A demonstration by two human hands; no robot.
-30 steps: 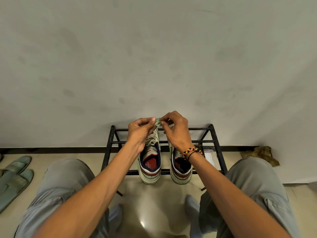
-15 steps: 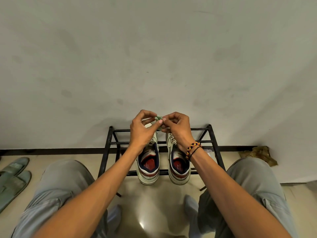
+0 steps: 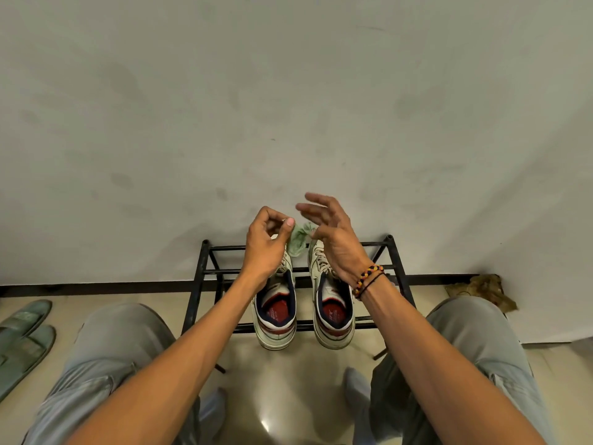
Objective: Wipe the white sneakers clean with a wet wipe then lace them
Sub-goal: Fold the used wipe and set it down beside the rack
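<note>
Left hand [image 3: 268,242] pinches wet wipe [image 3: 300,238]; right hand [image 3: 333,239], fingers spread, grips its other edge. Risk: crumpled wipe slipping onto sneakers [image 3: 277,311] below the hands

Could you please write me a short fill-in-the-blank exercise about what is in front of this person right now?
1. The two white sneakers stand side by side on a black metal ____.
2. The wet wipe pinched between the left hand and the right hand looks pale ____.
3. A beaded bracelet sits on the ____ wrist.
4. A pair of green slippers lies on the floor to the person's ____.

Missing words: rack; green; right; left
</note>
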